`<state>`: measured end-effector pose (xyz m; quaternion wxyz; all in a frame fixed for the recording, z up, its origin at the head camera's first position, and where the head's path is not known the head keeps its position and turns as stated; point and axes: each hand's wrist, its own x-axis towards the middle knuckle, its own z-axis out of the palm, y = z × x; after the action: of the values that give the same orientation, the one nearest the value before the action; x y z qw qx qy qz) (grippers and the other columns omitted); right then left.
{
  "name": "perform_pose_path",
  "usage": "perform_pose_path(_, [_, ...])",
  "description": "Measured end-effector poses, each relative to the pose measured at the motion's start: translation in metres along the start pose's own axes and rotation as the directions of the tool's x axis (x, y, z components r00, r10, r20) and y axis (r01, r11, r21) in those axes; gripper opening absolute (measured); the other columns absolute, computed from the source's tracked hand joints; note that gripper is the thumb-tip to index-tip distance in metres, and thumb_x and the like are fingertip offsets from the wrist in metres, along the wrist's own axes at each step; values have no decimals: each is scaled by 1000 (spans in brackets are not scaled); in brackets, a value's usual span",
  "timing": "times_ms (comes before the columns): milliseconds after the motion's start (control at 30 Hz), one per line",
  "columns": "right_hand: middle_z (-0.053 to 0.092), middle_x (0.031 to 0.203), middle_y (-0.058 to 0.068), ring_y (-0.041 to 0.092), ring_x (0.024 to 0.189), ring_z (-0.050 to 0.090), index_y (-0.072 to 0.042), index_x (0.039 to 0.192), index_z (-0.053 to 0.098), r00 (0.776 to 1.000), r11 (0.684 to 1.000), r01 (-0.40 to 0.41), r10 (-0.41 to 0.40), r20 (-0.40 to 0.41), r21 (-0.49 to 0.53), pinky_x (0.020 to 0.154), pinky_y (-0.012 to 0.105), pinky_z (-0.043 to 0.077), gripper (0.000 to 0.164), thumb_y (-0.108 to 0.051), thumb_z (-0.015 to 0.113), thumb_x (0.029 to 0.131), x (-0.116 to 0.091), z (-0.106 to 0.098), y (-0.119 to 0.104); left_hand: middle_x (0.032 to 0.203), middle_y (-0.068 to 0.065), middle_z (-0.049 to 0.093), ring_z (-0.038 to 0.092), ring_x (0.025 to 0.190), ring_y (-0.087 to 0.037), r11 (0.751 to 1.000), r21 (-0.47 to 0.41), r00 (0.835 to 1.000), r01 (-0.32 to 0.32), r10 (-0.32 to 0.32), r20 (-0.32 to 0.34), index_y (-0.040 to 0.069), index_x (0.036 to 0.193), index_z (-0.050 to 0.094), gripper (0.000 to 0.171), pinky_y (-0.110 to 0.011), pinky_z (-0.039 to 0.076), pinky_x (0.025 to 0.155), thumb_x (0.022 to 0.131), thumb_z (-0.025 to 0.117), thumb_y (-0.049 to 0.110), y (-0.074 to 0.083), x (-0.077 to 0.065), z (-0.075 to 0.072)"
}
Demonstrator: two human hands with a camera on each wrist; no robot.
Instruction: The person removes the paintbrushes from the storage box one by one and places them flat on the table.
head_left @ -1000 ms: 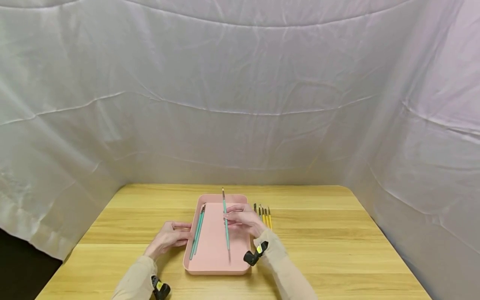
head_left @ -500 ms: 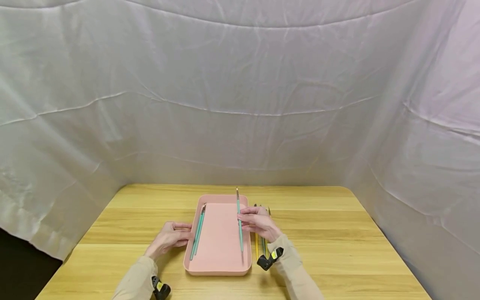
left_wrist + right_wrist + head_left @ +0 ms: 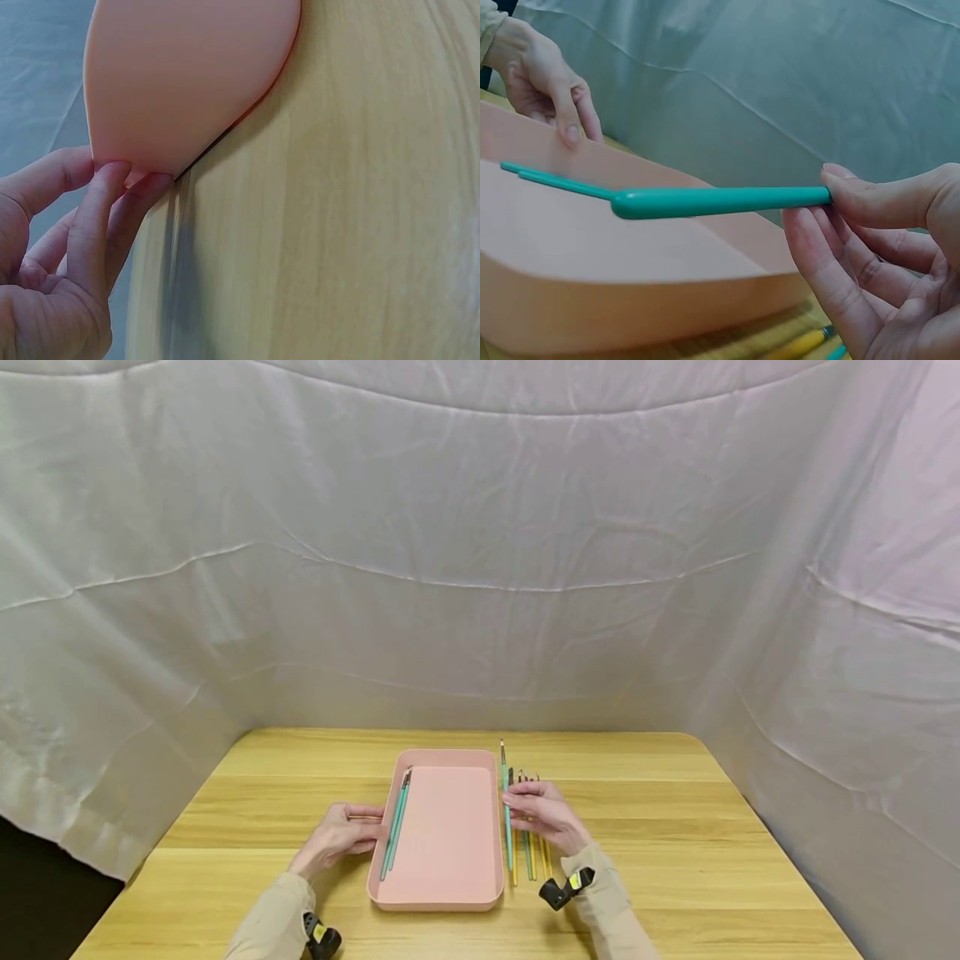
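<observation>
The right hand (image 3: 542, 814) pinches a teal paintbrush (image 3: 507, 810) between thumb and fingertips, roughly at the middle of its length. The brush runs near to far just outside the right wall of the pink tray (image 3: 491, 827), bristle end pointing to the far side of the desk (image 3: 675, 827). In the right wrist view the handle (image 3: 720, 201) sticks out leftward from the pinching fingers (image 3: 870, 199), with the tray's rim behind and below it. Whether the brush touches the desk or is held just above it cannot be told.

Under and just right of that hand lies a row of yellow paintbrushes (image 3: 538, 860), parallel to the tray and close beside it, with another teal handle among them.

The left hand (image 3: 337, 835) rests at the tray's left wall, near its middle. Its fingers are curled, and the fingertips (image 3: 112, 176) press against the outside of the wall together with the thumb, holding the tray.

Inside the tray, along its left side, two teal paintbrushes (image 3: 395, 822) lie together, near to far, well apart from the pinched brush.
</observation>
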<state>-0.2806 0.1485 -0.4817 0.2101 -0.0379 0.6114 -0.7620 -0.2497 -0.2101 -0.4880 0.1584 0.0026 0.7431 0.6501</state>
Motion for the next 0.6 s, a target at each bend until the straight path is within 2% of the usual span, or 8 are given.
perform_pose_path(367, [72, 88, 1, 9, 72, 68, -4, 100, 68, 999, 1000, 15, -15, -42, -2, 68, 22, 62, 7, -1, 65, 94, -14, -22, 5, 118, -31, 69, 72, 83, -10, 1000, 4, 1000, 8, -8, -5, -21, 132, 51, 52, -22, 63, 69, 88, 71, -1, -1, 1, -1])
perform_pose_path(600, [72, 85, -1, 9, 72, 68, -8, 97, 68, 998, 1000, 3, -3, -58, 1, 68, 22, 62, 8, -1, 67, 93, -20, -37, 10, 118, -31, 69, 72, 83, -10, 1000, 4, 1000, 7, -7, -5, -21, 132, 51, 53, -22, 63, 69, 88, 71, -1, 0, 1, -1])
